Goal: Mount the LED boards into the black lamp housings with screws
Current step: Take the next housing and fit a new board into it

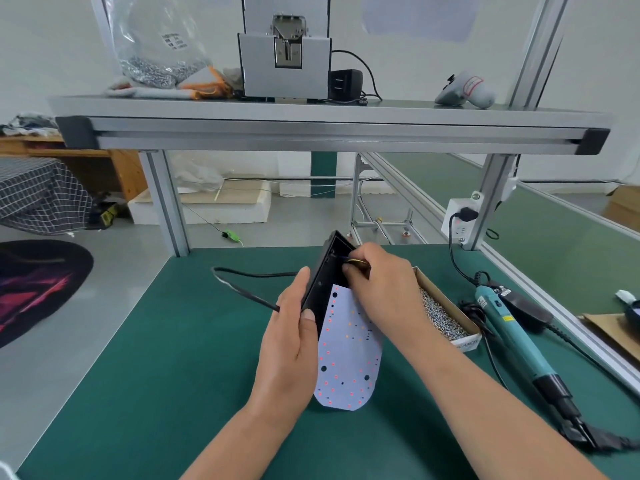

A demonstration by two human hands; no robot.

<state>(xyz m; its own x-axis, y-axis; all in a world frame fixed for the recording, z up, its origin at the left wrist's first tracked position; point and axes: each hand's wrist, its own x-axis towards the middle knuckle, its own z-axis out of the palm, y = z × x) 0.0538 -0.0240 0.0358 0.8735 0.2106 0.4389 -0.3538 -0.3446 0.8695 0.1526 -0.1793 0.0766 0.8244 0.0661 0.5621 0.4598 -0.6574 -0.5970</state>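
A black lamp housing (323, 275) stands tilted on its edge above the green table, its open side facing right. My left hand (292, 336) grips its near left wall, thumb on the rim. My right hand (379, 282) reaches into the housing and pinches the coloured wires (356, 261) there. A white LED board (348, 358) with red and yellow dots hangs out of the housing toward me, its lower end on the table. The housing's black cable (249, 275) trails to the left.
A cardboard box of screws (445, 315) sits just right of my right hand. A teal electric screwdriver (512, 336) lies beyond it with its cords. An aluminium shelf (329, 133) overhead carries a screw feeder (284, 53) and a bag of screws (156, 67).
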